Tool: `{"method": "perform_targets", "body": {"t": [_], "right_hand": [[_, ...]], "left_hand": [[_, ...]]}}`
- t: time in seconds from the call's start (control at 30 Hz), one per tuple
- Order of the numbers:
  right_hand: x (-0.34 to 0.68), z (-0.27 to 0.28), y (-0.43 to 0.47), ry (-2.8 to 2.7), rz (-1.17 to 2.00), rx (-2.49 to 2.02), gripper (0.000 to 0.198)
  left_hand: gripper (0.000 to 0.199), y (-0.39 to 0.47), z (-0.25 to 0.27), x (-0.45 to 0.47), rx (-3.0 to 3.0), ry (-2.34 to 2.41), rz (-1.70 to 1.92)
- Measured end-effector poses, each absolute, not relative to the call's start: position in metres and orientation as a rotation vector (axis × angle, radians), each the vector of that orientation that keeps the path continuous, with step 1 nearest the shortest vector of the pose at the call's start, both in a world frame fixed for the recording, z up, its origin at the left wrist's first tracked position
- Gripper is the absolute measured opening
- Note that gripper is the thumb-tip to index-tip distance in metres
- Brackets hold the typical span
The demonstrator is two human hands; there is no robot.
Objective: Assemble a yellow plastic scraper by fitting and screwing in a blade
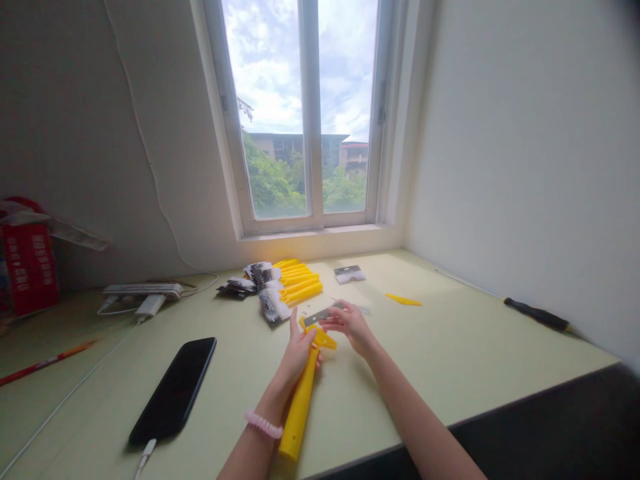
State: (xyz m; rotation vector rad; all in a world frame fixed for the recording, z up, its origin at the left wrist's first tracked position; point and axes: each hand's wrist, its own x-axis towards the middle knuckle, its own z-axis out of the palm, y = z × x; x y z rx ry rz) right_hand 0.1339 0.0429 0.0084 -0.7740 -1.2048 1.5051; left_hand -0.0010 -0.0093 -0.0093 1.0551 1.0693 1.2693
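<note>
My left hand (295, 355) is wrapped round the neck of a yellow plastic scraper (301, 403), whose long handle slants down towards me. Just above the scraper's wide head, the fingers of my right hand (351, 327) pinch a flat grey metal blade (323, 314). The blade lies close over the head; whether they touch I cannot tell. A few tiny bits (306, 307) lie on the table beyond my hands. Off to the right is a thin, flat yellow plastic piece (403, 300).
Several yellow scrapers (303, 288) with printed cards (273, 303) lie in a row near the window. One card (350, 274) lies apart. A phone (174, 390) on a cable and a power strip (145, 291) are on the left. A long black-handled screwdriver (537, 315) lies by the right wall.
</note>
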Motion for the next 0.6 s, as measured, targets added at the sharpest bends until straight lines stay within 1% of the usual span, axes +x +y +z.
{"method": "perform_targets", "body": {"t": [0.13, 0.2, 0.27, 0.6], "right_hand": [[0.133, 0.001, 0.049, -1.535, 1.182, -0.918, 0.025], [0.133, -0.003, 0.050, -1.658, 1.068, -1.007, 0.024], [0.132, -0.006, 0.050, -1.716, 1.064, -1.050, 0.024], [0.133, 0.003, 0.043, -1.821, 0.995, -0.960, 0.022]], "left_hand": [[0.036, -0.005, -0.012, -0.003, 0.998, 1.187, 1.334], [0.024, -0.004, -0.011, -0.004, 0.989, 1.217, 1.355], [0.022, -0.004, -0.011, -0.005, 0.986, 1.226, 1.373], [0.025, -0.005, -0.012, -0.006, 1.038, 1.182, 1.455]]}}
